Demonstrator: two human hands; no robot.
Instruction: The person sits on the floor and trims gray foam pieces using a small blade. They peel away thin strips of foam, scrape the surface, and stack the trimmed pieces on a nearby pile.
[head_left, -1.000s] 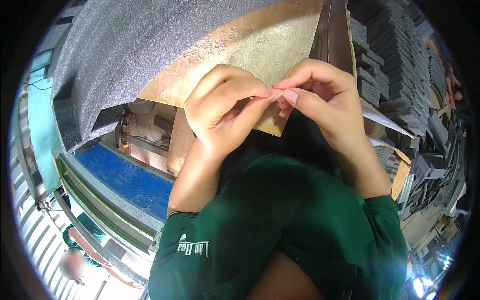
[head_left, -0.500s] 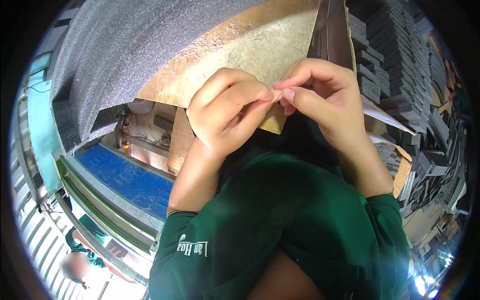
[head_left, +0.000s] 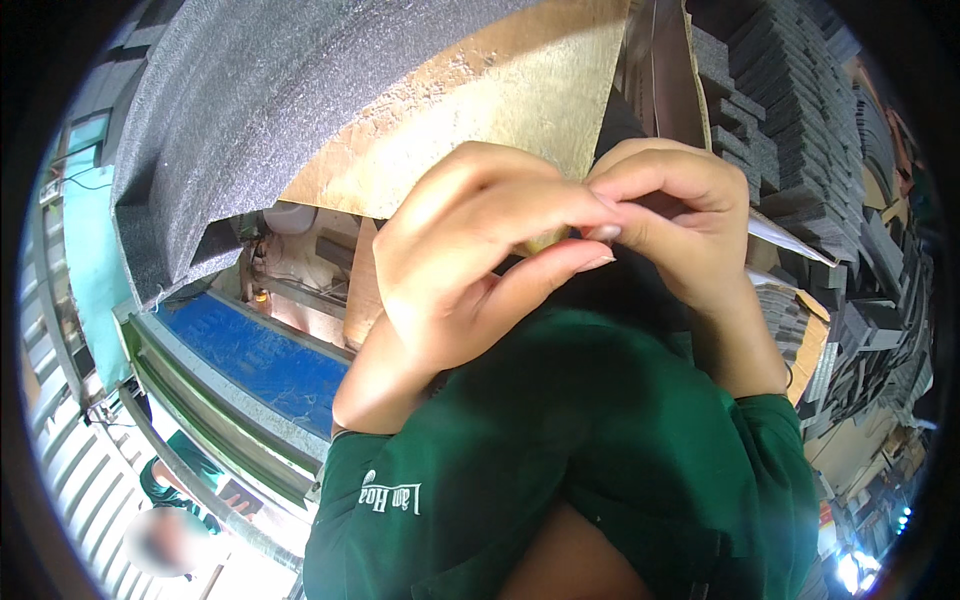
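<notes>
My left hand [head_left: 465,250] and my right hand [head_left: 685,215] meet in front of my chest, their fingertips touching. The left one has its fingers stretched out and its thumb apart from them, with a gap between; no object shows there. On the right, index finger and thumb are pinched together against the left fingertips. Whatever that pinch holds, if anything, is too small or hidden to make out. Beneath and beyond both hands lies a worn wooden board [head_left: 480,120]. A large grey foam sheet [head_left: 270,90] curves over its far left part.
Stacks of dark grey foam pieces [head_left: 790,110] rise at the right. A cardboard box [head_left: 815,325] stands beside my right forearm. At the left is a blue surface [head_left: 250,345] with a green metal rail [head_left: 210,410]. Another person [head_left: 185,475] is at the lower left.
My left thumb has parted from its index finger, and that hand has opened out. The right hand has shifted slightly right and down, still pinched.
</notes>
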